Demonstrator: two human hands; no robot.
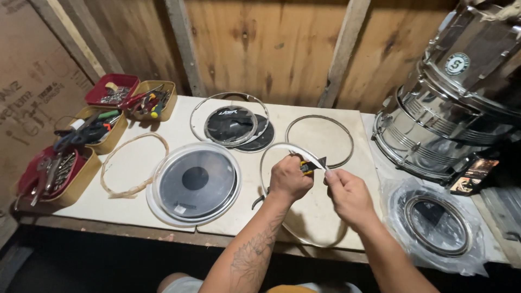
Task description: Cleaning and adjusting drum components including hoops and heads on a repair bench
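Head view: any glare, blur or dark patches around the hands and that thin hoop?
Head view: sharp and evenly lit at the left hand, right hand and thin hoop; strong reflections on the chrome drums and the plastic-wrapped drumhead; soft shadows under the forearms; floor below the table nearly black; wide-angle bending at the edges.

Both hands (317, 182) on white hoop (282, 149)

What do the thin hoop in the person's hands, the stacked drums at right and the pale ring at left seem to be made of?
Thin white hoop: looks like plastic or coated metal, smooth and matt. Shiny stacked drums: polished chromed metal, mirror reflections. Pale tan ring: possibly wood or fibre, rough and uneven; hard to tell.
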